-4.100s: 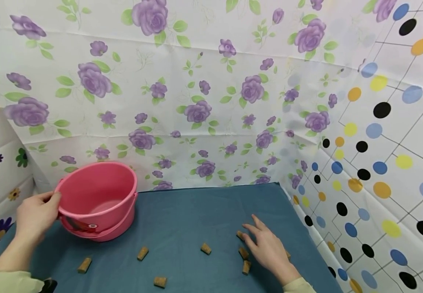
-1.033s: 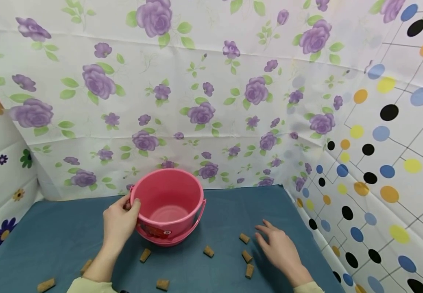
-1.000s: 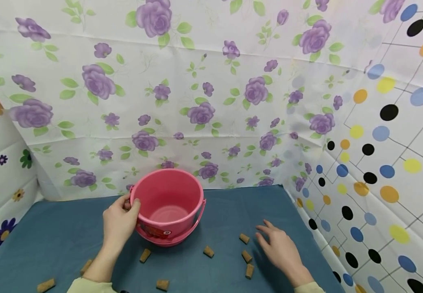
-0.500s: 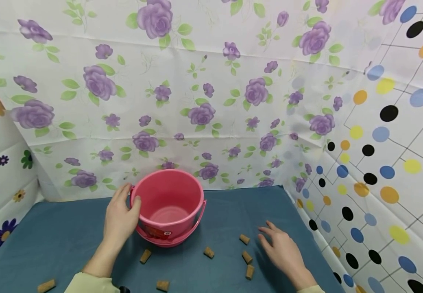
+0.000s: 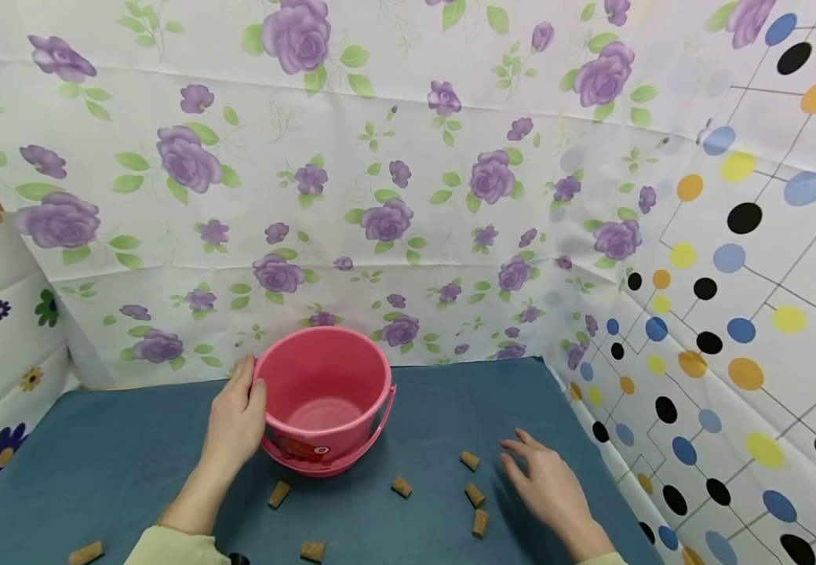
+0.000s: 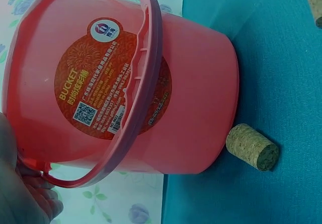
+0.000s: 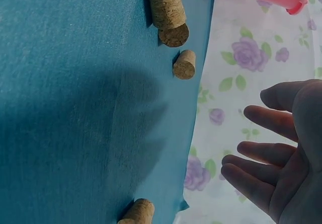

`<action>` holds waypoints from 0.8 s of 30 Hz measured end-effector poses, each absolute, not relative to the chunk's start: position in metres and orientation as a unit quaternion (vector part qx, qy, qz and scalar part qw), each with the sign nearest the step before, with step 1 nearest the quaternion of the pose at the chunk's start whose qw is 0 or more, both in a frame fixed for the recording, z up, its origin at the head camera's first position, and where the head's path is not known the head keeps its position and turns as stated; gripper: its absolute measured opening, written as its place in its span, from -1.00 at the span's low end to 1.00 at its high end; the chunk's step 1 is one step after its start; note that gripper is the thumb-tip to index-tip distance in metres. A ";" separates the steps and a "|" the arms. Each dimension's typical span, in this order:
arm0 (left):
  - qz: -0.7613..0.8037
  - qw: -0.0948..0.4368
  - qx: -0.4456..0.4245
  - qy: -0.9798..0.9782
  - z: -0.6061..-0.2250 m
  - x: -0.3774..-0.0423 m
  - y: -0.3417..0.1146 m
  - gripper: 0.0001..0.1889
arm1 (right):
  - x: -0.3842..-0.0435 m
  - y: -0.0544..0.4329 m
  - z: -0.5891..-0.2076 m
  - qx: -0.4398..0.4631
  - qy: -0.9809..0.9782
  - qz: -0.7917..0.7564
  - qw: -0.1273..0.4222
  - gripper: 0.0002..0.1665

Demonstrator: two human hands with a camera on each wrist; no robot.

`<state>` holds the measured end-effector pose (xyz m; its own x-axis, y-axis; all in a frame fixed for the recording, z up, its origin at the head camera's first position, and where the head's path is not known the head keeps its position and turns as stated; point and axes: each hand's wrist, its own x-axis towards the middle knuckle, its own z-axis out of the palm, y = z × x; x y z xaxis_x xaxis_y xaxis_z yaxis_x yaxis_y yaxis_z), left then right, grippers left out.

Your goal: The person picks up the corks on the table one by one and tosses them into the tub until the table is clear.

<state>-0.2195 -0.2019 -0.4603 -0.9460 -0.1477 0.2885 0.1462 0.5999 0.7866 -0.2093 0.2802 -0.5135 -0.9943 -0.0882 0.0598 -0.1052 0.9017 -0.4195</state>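
Observation:
A pink plastic bucket (image 5: 326, 392) stands upright on the blue cloth, its handle hanging down at the front. My left hand (image 5: 234, 420) rests against the bucket's left side, fingers fairly straight along the outer wall and thumb by the rim. In the left wrist view, a label on the bucket (image 6: 201, 83) reads "BUCKET". My right hand (image 5: 548, 482) hovers above the cloth at the right with fingers spread, holding nothing. To its left lie three corks, one farther back (image 5: 469, 461), a middle cork (image 5: 475, 495) and a nearer cork (image 5: 479, 523).
More corks lie about: one cork (image 5: 401, 486) right of centre, a cork (image 5: 279, 494) before the bucket, a front cork (image 5: 312, 551) and a far-left cork (image 5: 86, 552). The blue cloth (image 5: 132, 439) meets a floral sheet (image 5: 380, 180) behind and a dotted sheet (image 5: 733, 392) at right.
Over four seconds the bucket has moved right with my left hand, to the middle. Since one second ago the left fingers have loosened from the rim and straightened. My right hand has shifted slightly right.

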 end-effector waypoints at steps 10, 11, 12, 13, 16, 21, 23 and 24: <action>-0.444 0.173 0.001 -0.879 -0.462 -0.219 -0.201 -0.37 | -0.207 0.291 -0.516 0.038 -0.976 0.214 0.011 -0.61; -0.444 0.175 0.002 -0.879 -0.462 -0.219 -0.200 -0.37 | -0.206 0.292 -0.515 0.037 -0.976 0.215 0.011 -0.61; -0.444 0.175 0.002 -0.879 -0.462 -0.220 -0.200 -0.37 | -0.206 0.293 -0.514 0.038 -0.975 0.217 0.009 -0.60; -0.444 0.177 0.002 -0.878 -0.462 -0.220 -0.200 -0.37 | -0.205 0.294 -0.513 0.036 -0.975 0.221 0.005 -0.59; -0.445 0.178 0.004 -0.878 -0.461 -0.220 -0.200 -0.37 | -0.205 0.299 -0.512 0.028 -0.974 0.227 -0.006 -0.58; -0.443 0.174 0.009 -0.879 -0.460 -0.218 -0.198 -0.37 | -0.202 0.309 -0.511 0.020 -0.976 0.217 -0.012 -0.57; -0.443 0.173 0.012 -0.880 -0.460 -0.218 -0.197 -0.37 | -0.202 0.313 -0.511 0.017 -0.976 0.216 -0.015 -0.57; -0.443 0.172 0.014 -0.880 -0.460 -0.217 -0.196 -0.37 | -0.201 0.314 -0.510 0.014 -0.976 0.217 -0.015 -0.57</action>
<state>-0.2172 -0.1965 -0.4601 -0.9407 -0.1771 0.2892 0.1270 0.6068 0.7847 -0.2010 0.3143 -0.5098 -0.9991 -0.0340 -0.0240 -0.0206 0.9055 -0.4239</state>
